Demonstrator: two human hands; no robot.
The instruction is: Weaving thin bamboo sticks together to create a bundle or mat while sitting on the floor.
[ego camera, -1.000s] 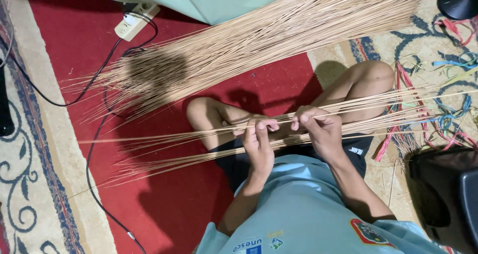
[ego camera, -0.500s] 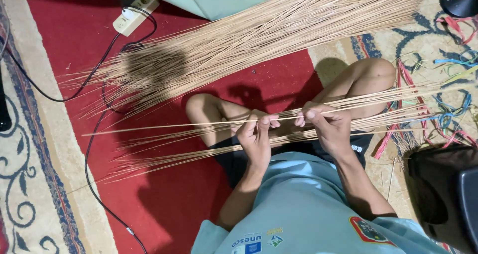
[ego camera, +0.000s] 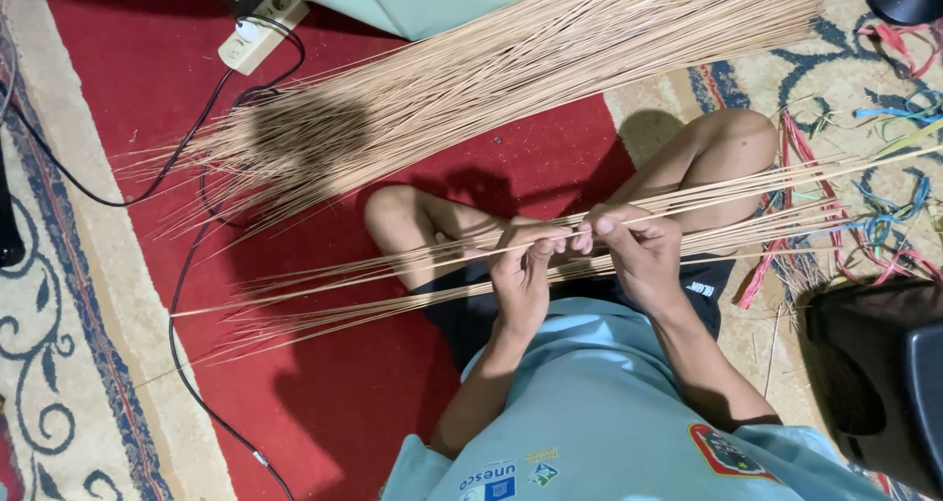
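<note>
**Sitting on the carpet with a lapful of thin sticks**

The floor is covered by a red carpet with a cream patterned border, and a person in a light blue shirt sits on it with bare knees bent outward. A big loose pile of thin tan sticks is spread across the carpet above the legs, fanning from upper right down to the left.

A smaller handful of sticks lies across the lap, running nearly level from left to right. The left hand is closed around it with the fingers curled over the top, and the right hand pinches a few of the same sticks just beside it, thumb and fingertips pressed together. The two hands almost touch (knuckles facing each other). Most of the stick length pokes out past the left hand toward the left, and the other ends run off past the right knee.

A white power strip with black cables sits at the top left. Coloured strips of red and blue are scattered on the patterned carpet on the right, near a dark container.
</note>
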